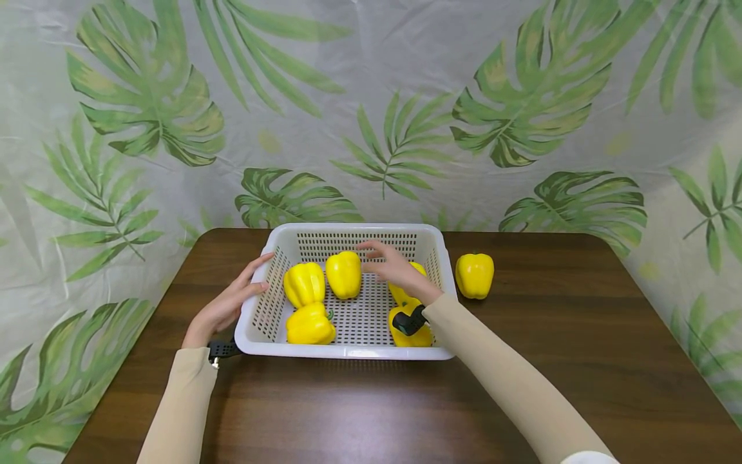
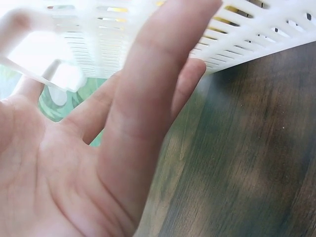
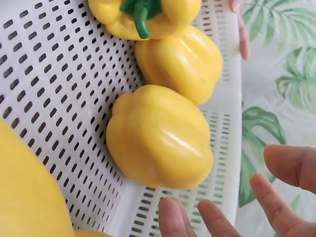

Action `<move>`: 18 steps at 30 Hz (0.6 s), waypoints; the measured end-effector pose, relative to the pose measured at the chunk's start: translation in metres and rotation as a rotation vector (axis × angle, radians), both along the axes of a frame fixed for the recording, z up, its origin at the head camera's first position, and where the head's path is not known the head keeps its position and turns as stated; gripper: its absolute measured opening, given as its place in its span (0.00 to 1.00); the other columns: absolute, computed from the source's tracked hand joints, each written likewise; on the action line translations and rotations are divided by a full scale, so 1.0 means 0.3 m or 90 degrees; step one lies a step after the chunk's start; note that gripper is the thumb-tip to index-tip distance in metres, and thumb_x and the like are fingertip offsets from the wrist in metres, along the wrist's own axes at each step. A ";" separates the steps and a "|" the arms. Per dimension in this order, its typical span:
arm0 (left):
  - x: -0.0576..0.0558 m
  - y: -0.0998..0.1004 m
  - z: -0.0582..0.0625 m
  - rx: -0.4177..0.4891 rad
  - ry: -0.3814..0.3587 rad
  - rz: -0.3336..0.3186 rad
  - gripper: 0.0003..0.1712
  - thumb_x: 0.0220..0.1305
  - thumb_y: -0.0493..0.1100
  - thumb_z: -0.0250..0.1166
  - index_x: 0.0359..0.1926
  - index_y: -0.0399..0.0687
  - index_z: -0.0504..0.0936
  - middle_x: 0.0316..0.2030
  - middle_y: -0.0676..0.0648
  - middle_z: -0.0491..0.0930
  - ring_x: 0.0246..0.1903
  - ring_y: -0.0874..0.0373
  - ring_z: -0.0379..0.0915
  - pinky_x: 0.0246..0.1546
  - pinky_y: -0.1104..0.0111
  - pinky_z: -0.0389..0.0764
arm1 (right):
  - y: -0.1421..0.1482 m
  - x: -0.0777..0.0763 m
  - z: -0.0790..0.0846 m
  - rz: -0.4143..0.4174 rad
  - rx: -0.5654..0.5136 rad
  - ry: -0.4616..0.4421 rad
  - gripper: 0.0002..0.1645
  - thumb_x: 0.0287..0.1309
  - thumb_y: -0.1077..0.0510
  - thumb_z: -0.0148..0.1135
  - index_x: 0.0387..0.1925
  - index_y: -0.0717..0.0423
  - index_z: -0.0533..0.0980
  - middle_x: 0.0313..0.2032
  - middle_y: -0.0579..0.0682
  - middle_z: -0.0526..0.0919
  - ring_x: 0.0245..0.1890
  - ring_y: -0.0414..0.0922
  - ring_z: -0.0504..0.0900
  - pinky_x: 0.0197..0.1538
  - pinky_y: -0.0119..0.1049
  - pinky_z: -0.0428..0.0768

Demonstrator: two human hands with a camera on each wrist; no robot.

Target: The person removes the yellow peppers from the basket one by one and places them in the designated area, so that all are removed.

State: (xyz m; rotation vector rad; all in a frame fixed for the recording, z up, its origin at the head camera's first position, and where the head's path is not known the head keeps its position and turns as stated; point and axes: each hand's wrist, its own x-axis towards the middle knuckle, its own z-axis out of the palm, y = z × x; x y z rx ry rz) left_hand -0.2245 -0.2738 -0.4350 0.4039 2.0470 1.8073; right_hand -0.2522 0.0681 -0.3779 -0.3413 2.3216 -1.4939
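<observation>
A white perforated plastic basket [image 1: 359,352] holds several yellow bell peppers. At its left rim is my left hand [image 1: 234,299], thumb tip and a finger over the edge; in the left wrist view its fingers [image 2: 140,98] extend along the outer wall. My right hand [image 1: 394,267] hovers inside the basket, fingers spread and holding nothing. Its fingertips [image 3: 170,215] are apart from the nearest bell pepper [image 3: 160,138]. Two more on the left are a bell pepper [image 1: 304,285] and a stem-showing bell pepper [image 1: 311,324]. My right wrist partly hides two others on the right.
One yellow bell pepper [image 1: 475,276] stands on the brown wooden table [image 1: 551,335], just right of the basket. Behind the table hangs a leaf-patterned cloth [image 1: 400,193]. Black wrist cameras sit on both wrists.
</observation>
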 end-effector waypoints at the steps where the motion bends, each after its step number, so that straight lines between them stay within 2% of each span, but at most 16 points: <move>1: 0.000 0.000 0.001 0.000 0.000 0.000 0.37 0.72 0.43 0.49 0.75 0.63 0.41 0.71 0.34 0.41 0.56 0.24 0.59 0.38 0.41 0.77 | -0.005 -0.001 -0.002 -0.001 0.006 -0.001 0.28 0.64 0.61 0.56 0.65 0.52 0.67 0.64 0.62 0.65 0.59 0.56 0.69 0.54 0.53 0.74; 6: 0.002 -0.001 0.004 0.002 0.000 -0.001 0.37 0.73 0.42 0.49 0.75 0.63 0.41 0.71 0.33 0.41 0.56 0.24 0.59 0.38 0.41 0.77 | -0.031 -0.011 -0.015 -0.001 0.022 -0.013 0.29 0.63 0.60 0.56 0.65 0.50 0.67 0.65 0.61 0.63 0.55 0.55 0.71 0.52 0.53 0.74; 8: 0.003 -0.001 0.005 0.003 -0.001 -0.001 0.37 0.73 0.42 0.49 0.75 0.63 0.41 0.71 0.33 0.41 0.56 0.24 0.59 0.38 0.41 0.77 | -0.039 -0.019 -0.024 0.004 0.029 -0.014 0.29 0.63 0.60 0.57 0.65 0.49 0.67 0.64 0.62 0.63 0.50 0.52 0.73 0.49 0.51 0.75; 10: 0.004 -0.001 0.006 0.002 -0.001 0.000 0.37 0.73 0.42 0.49 0.75 0.63 0.41 0.70 0.33 0.41 0.56 0.24 0.60 0.38 0.41 0.77 | -0.046 -0.024 -0.029 0.010 0.037 -0.017 0.29 0.63 0.60 0.57 0.66 0.48 0.67 0.65 0.62 0.62 0.38 0.48 0.74 0.46 0.50 0.76; 14: 0.004 0.000 0.007 0.002 -0.003 0.000 0.37 0.73 0.43 0.49 0.75 0.63 0.41 0.70 0.33 0.41 0.56 0.24 0.60 0.38 0.41 0.77 | -0.058 -0.034 -0.040 0.016 0.040 -0.029 0.30 0.63 0.60 0.57 0.67 0.46 0.66 0.66 0.63 0.59 0.17 0.41 0.63 0.36 0.48 0.73; 18: 0.005 0.001 0.006 -0.002 -0.004 0.003 0.37 0.73 0.43 0.49 0.75 0.63 0.41 0.70 0.33 0.41 0.56 0.24 0.60 0.38 0.42 0.77 | -0.068 -0.045 -0.052 0.023 0.047 -0.034 0.32 0.63 0.60 0.57 0.68 0.45 0.65 0.67 0.63 0.57 0.12 0.39 0.57 0.33 0.47 0.71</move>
